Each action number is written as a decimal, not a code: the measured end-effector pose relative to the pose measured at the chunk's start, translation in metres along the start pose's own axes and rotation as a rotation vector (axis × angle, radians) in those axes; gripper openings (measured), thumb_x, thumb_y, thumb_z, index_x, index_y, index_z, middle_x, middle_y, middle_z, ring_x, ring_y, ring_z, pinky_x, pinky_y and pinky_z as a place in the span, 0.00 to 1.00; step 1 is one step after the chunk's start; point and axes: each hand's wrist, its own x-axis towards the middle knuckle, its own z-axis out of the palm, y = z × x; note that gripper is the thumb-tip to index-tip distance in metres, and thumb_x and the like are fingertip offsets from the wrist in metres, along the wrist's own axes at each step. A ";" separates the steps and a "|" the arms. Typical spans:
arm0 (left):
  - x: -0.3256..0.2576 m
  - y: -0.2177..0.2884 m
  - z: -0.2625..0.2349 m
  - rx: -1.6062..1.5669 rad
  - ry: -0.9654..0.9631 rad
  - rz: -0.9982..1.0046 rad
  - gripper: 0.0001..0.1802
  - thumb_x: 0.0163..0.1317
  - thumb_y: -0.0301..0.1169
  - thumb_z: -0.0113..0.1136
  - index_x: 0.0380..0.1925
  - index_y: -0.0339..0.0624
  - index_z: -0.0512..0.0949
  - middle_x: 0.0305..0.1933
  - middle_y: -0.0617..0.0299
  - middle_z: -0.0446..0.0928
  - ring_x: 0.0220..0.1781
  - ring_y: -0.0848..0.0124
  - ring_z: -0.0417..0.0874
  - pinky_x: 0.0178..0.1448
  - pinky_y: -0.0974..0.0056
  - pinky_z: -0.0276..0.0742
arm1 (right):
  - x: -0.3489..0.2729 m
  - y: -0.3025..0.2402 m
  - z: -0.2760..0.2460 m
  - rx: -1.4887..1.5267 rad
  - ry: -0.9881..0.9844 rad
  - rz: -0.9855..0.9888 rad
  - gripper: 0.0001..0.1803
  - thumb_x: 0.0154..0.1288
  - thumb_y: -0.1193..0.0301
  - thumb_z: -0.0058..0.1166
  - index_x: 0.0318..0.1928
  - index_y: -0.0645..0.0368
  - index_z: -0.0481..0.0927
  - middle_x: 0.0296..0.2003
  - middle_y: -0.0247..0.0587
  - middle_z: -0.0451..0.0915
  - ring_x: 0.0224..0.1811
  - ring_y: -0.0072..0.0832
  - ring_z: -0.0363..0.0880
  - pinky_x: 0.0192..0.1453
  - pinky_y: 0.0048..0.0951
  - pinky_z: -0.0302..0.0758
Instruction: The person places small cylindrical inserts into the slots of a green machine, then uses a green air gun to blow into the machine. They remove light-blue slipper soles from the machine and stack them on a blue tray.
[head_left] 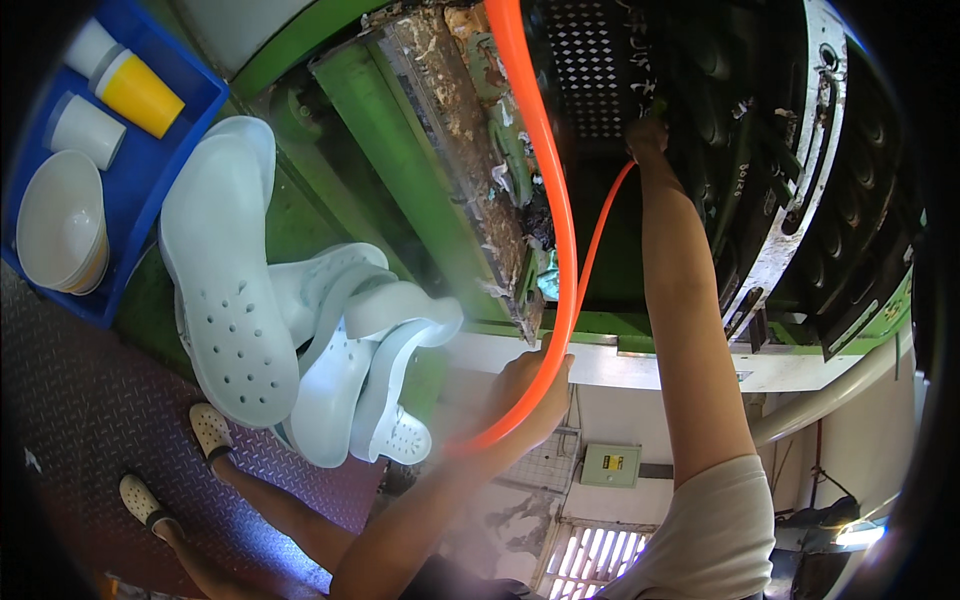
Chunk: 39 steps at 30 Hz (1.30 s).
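My right hand [648, 137] reaches far into the dark machine bay and is closed around the end of an orange hose [556, 215]. A small yellow-green bit, perhaps a nozzle, shows just past the fingers. My left hand [535, 385] is beside the machine's front edge, with the hose looping across it; its fingers are partly hidden, so their grip is unclear. Near the right hand stands a black mold plate [590, 70] with a grid of light holes. Left of my left hand, pale blue foam clogs [235, 290] lie in a pile on a green surface [150, 300].
A blue tray [190, 135] at the far left holds white cups [85, 130], a yellow cup [140, 95] and a white bowl [62, 222]. A crusted, dirty metal bar [440, 110] borders the bay. Dark molds with a metal rail [790, 200] stand at the right. Patterned metal flooring [90, 400] lies below.
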 end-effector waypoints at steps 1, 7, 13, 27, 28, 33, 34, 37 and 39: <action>0.001 0.001 0.000 0.015 -0.002 0.026 0.13 0.76 0.35 0.46 0.47 0.36 0.70 0.28 0.42 0.79 0.32 0.42 0.82 0.38 0.42 0.73 | 0.003 0.001 0.001 -0.176 -0.072 -0.103 0.17 0.68 0.70 0.49 0.55 0.62 0.75 0.39 0.50 0.86 0.32 0.39 0.88 0.28 0.35 0.85; -0.005 -0.005 0.000 0.037 0.001 0.021 0.12 0.75 0.36 0.46 0.48 0.38 0.70 0.27 0.43 0.79 0.32 0.42 0.82 0.38 0.42 0.73 | -0.009 0.020 0.008 -0.294 -0.161 -0.196 0.21 0.69 0.67 0.50 0.59 0.62 0.70 0.47 0.45 0.84 0.32 0.39 0.87 0.34 0.39 0.84; -0.016 -0.005 0.001 0.051 0.004 -0.007 0.12 0.76 0.36 0.45 0.47 0.38 0.70 0.30 0.40 0.80 0.34 0.40 0.82 0.41 0.40 0.72 | -0.020 0.026 0.011 -0.117 -0.054 -0.115 0.19 0.73 0.65 0.44 0.59 0.61 0.70 0.51 0.50 0.83 0.45 0.43 0.88 0.47 0.40 0.86; -0.068 -0.019 0.005 0.058 0.002 -0.150 0.19 0.75 0.42 0.45 0.51 0.35 0.70 0.40 0.38 0.81 0.44 0.40 0.82 0.49 0.43 0.75 | -0.109 0.019 -0.036 0.116 -0.248 -0.013 0.18 0.67 0.71 0.52 0.55 0.62 0.68 0.35 0.51 0.85 0.24 0.40 0.85 0.24 0.35 0.81; -0.081 -0.024 0.005 0.151 -0.029 -0.136 0.22 0.75 0.43 0.46 0.54 0.34 0.70 0.44 0.36 0.80 0.47 0.40 0.81 0.52 0.43 0.75 | -0.128 0.021 -0.044 0.150 -0.259 -0.014 0.14 0.68 0.70 0.50 0.52 0.61 0.69 0.29 0.50 0.84 0.22 0.38 0.84 0.22 0.36 0.80; -0.166 -0.028 0.000 0.228 -0.027 -0.229 0.40 0.69 0.50 0.55 0.66 0.25 0.60 0.62 0.32 0.70 0.66 0.41 0.69 0.69 0.48 0.66 | -0.265 0.058 -0.133 0.682 -0.554 -0.089 0.15 0.78 0.63 0.44 0.42 0.64 0.73 0.17 0.38 0.73 0.10 0.24 0.66 0.13 0.28 0.61; -0.185 -0.021 0.000 0.238 0.048 -0.248 0.45 0.67 0.50 0.60 0.69 0.24 0.57 0.68 0.31 0.65 0.72 0.40 0.64 0.74 0.48 0.61 | -0.298 0.066 -0.160 0.735 -0.643 -0.101 0.15 0.78 0.62 0.44 0.44 0.63 0.73 0.17 0.38 0.73 0.09 0.24 0.65 0.13 0.26 0.62; -0.238 0.013 0.013 0.627 0.512 -0.073 0.48 0.60 0.47 0.68 0.70 0.26 0.57 0.69 0.34 0.63 0.72 0.37 0.62 0.74 0.43 0.59 | -0.408 0.092 -0.248 0.894 -0.764 -0.073 0.16 0.79 0.60 0.43 0.48 0.61 0.70 0.20 0.38 0.73 0.11 0.23 0.70 0.14 0.23 0.65; -0.267 0.037 0.022 0.791 0.582 0.148 0.50 0.54 0.44 0.73 0.70 0.29 0.59 0.70 0.36 0.62 0.71 0.38 0.63 0.73 0.41 0.58 | -0.468 0.107 -0.308 1.038 -0.974 0.141 0.16 0.79 0.58 0.45 0.52 0.58 0.68 0.28 0.41 0.76 0.16 0.28 0.74 0.20 0.26 0.72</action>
